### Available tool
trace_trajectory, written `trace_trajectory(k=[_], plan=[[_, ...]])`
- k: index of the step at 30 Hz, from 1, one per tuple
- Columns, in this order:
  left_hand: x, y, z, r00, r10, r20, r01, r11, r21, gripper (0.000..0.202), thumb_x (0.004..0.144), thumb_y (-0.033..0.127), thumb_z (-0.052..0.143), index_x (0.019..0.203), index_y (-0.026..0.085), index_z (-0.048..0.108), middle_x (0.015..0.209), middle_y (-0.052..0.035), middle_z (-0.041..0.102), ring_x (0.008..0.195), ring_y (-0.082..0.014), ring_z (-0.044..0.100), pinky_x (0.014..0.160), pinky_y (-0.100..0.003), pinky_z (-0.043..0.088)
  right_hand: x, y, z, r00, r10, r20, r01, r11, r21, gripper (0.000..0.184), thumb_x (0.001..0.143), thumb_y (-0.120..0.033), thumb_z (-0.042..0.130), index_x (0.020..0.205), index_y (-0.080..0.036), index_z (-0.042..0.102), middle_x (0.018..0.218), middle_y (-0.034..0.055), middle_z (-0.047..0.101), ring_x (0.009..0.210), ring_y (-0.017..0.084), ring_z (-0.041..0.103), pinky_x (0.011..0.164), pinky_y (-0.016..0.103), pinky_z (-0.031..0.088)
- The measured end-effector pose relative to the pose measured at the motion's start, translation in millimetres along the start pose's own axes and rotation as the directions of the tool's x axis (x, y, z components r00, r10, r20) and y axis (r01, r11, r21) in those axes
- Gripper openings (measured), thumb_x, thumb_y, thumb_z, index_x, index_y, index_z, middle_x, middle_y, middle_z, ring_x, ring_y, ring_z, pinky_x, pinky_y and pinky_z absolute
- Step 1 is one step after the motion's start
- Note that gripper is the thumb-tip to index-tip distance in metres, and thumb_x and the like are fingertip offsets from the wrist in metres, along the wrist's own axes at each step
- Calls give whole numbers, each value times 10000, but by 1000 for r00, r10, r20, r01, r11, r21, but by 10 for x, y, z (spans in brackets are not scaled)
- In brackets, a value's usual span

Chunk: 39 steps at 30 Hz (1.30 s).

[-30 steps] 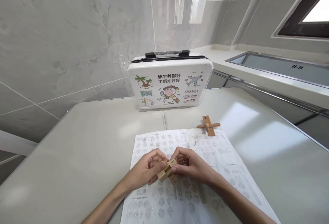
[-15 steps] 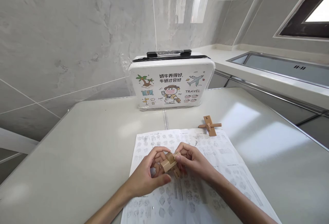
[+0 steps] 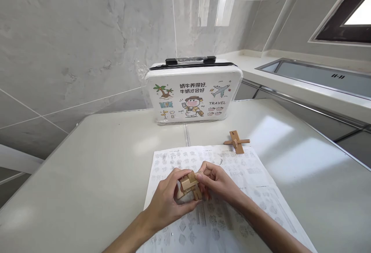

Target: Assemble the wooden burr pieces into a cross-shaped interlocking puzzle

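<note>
Between both hands, above the printed sheet, is a wooden interlocking puzzle [image 3: 189, 183] made of several light-brown notched pieces. My left hand [image 3: 171, 197] curves around its left side, fingers over the top and thumb at the lower edge near a piece with a dark mark. My right hand [image 3: 213, 177] pinches the puzzle's right end between thumb and index finger. Some of the right fingers and the puzzle's underside are hidden. A second wooden puzzle [image 3: 238, 147], a cross shape marked "2", rests at the sheet's upper right edge.
The paper sheet [image 3: 261, 206], covered in small printed diagrams, lies on a pale table [image 3: 87, 168]. A white case [image 3: 193, 90] with cartoon prints and a black handle stands at the back against a grey tiled wall. A counter with a sink [image 3: 319, 75] runs along the right.
My left thumb and fingers have closed in on the puzzle, and the puzzle has turned slightly, showing more of its lower pieces. My right hand stays almost in place.
</note>
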<state>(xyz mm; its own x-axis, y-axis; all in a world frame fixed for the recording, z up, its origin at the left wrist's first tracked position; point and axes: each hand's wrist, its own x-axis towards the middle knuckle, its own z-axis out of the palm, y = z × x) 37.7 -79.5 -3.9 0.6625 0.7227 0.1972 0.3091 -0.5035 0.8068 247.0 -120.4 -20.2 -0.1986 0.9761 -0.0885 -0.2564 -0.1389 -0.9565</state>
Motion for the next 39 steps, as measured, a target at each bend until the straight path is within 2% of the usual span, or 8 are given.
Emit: trace_trajectory(k=[6, 15, 21, 25, 29, 31, 35, 39], plan=[[-24, -59, 24, 980, 189, -56, -189, 982, 7, 684, 835, 284, 840, 1404, 353, 469, 1016, -4, 634, 779, -153, 591, 610, -226, 494, 1, 64, -15, 999, -43, 24, 43, 999, 9, 378, 949, -528, 715, 857, -223, 512, 578, -51, 631, 434, 99, 527, 433, 216, 399], [9, -74, 19, 965, 256, -63, -257, 967, 3, 753, 801, 215, 849, 1422, 363, 451, 1106, -27, 653, 930, -189, 644, 690, -248, 557, 4, 58, 6, 1000, -27, -8, 27, 999, -34, 397, 954, -557, 692, 828, -226, 511, 558, -51, 606, 439, 102, 504, 441, 225, 385], [3, -92, 21, 976, 216, -28, -216, 976, 7, 719, 813, 245, 842, 1399, 356, 441, 1051, -10, 672, 821, -162, 638, 648, -235, 531, 0, 82, -4, 1000, -18, -22, 18, 999, -39, 400, 950, -560, 695, 826, -228, 510, 572, -45, 618, 456, 106, 519, 458, 228, 399], [-4, -73, 13, 991, 132, -24, -132, 991, -18, 651, 810, 305, 853, 1342, 338, 479, 1012, 1, 676, 786, -155, 639, 635, -235, 519, 3, 61, 5, 999, -17, -32, 15, 998, -58, 403, 963, -585, 661, 843, -225, 523, 585, -44, 615, 469, 111, 524, 481, 239, 423], [18, -36, -17, 994, -82, -69, 72, 988, -138, 627, 778, 378, 884, 1284, 286, 526, 972, 1, 672, 735, -146, 625, 675, -264, 544, -5, 3, 11, 995, -60, -79, 52, 993, -107, 367, 1036, -584, 523, 944, -229, 546, 661, -38, 623, 495, 122, 537, 511, 260, 448], [43, -13, -40, 975, -198, -101, 172, 960, -223, 630, 774, 409, 885, 1273, 262, 531, 943, 3, 668, 664, -125, 582, 662, -268, 539, -13, -17, 5, 986, -108, -130, 75, 970, -233, 328, 1047, -541, 522, 966, -227, 574, 718, -21, 632, 549, 133, 561, 538, 267, 457], [108, 24, -83, 917, -371, -147, 292, 874, -390, 579, 811, 451, 846, 1254, 247, 533, 1086, -50, 689, 750, -143, 630, 703, -277, 544, -24, 14, -20, 963, -264, -58, 172, 766, -620, 158, 984, -380, 665, 1035, -231, 650, 854, 17, 658, 733, 176, 619, 638, 292, 493], [168, -3, -95, 897, -422, -134, 287, 784, -550, 542, 846, 443, 820, 1258, 251, 524, 1237, -91, 681, 1058, -222, 675, 857, -316, 555, -33, 104, -27, 917, -369, 151, 349, 558, -753, 298, 904, -254, 760, 1179, -256, 646, 1132, 70, 659, 996, 232, 644, 815, 354, 546]])
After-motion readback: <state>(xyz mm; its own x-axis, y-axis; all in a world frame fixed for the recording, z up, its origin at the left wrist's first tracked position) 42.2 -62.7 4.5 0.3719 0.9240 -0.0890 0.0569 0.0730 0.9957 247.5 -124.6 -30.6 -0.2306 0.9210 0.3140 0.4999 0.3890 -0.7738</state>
